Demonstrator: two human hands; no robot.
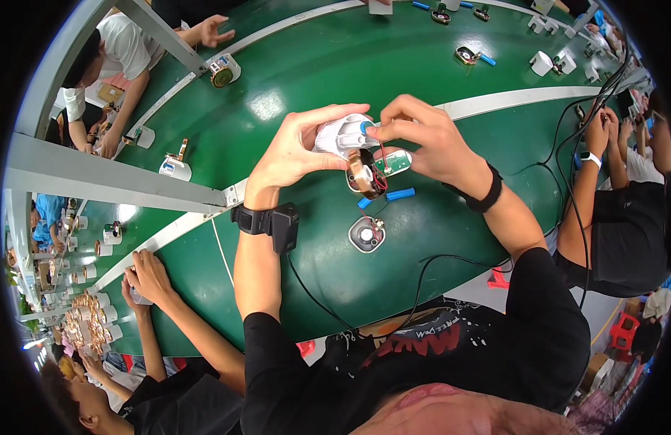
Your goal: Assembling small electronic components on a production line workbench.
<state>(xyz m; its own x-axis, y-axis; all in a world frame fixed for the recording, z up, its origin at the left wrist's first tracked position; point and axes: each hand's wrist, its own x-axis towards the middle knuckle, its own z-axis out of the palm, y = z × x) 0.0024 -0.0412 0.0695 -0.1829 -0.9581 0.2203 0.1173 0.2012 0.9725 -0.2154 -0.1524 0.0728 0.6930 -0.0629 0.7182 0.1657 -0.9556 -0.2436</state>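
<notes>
Above the green bench, my left hand [296, 148] is closed around a white plastic housing [338, 136] with ribbed hollows inside. At its right side, the thumb and index finger of my right hand [433, 141] pinch the end of a blue cylindrical battery [365, 128], which lies against the housing. Just below those fingers sits a small green circuit board [398, 164] with red wires. A round copper-coloured part [364, 176] hangs under the housing. On the bench below lie another blue battery [399, 194] and a grey-rimmed speaker piece [367, 235], with thin wires between them.
A conveyor belt [306, 72] beyond the white rail [495, 105] carries several similar white housings and speaker pieces. A grey metal post [118, 170] stands at left. Black cables [560, 174] hang at right. Co-workers sit on both sides; one's hands [151, 279] are at near left.
</notes>
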